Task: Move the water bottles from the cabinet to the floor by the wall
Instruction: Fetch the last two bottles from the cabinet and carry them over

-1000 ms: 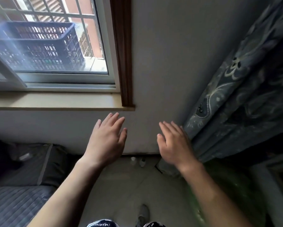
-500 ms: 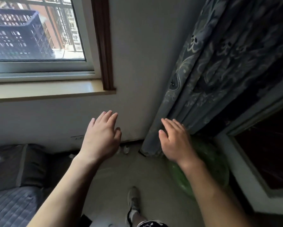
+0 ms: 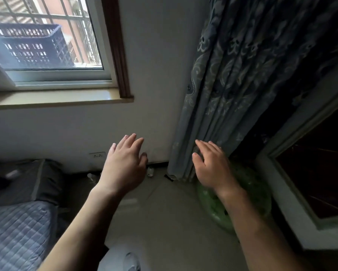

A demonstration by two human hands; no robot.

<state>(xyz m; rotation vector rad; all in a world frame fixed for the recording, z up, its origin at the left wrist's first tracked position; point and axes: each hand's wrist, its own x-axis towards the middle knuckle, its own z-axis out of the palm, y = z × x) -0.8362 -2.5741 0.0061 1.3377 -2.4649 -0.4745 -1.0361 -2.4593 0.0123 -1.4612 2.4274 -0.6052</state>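
We note a dark slatted crate (image 3: 27, 45) outside the window (image 3: 52, 36); its contents cannot be made out through the glass. Both hands are held out palm down and hold nothing: the left hand (image 3: 123, 167) and the right hand (image 3: 211, 165) each have their fingers straight and lightly spread. One water bottle (image 3: 150, 171) stands on the floor (image 3: 164, 222) at the foot of the wall (image 3: 154, 94), just right of the left thumb; a second bottle (image 3: 91, 176), small and blurred, lies near the left wrist. A patterned curtain (image 3: 232, 85) hangs beyond the right hand, with a green translucent object (image 3: 248, 202) below it. A quilted cover (image 3: 13, 231) lies at lower left.
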